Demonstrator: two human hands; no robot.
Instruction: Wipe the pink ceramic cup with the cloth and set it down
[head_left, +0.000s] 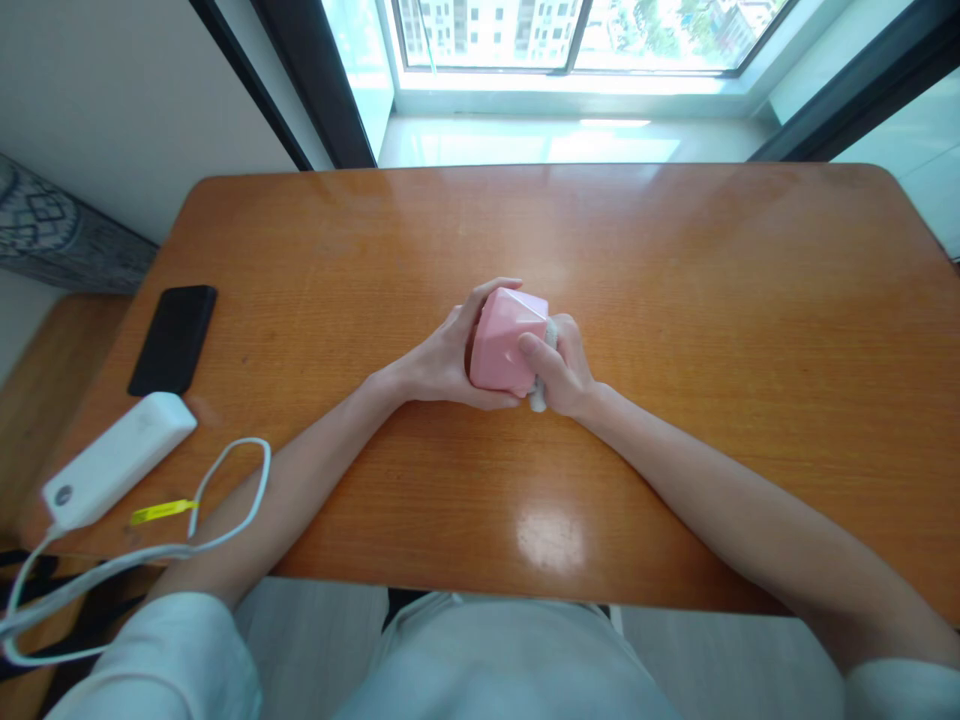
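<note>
A glossy pink faceted object (pixel 506 340), like a small pot or cup, is held just above the middle of the wooden table (pixel 712 400). I cannot tell its exact kind. My left hand (pixel 454 355) wraps round its left side, fingers over the top and thumb along the lower edge. On the right, my right hand (pixel 562 370) grips a whitish cloth (pixel 538 395) against the pink object, its thumb lying on the pink surface. Most of the cloth is hidden by the fingers and the object.
At the table's left lie a black phone (pixel 172 338) and a white power strip (pixel 120 460). A white cable (pixel 232 540) with a yellow tag (pixel 161 512) loops over by my left forearm. Beyond the far table edge is a window (pixel 570 40).
</note>
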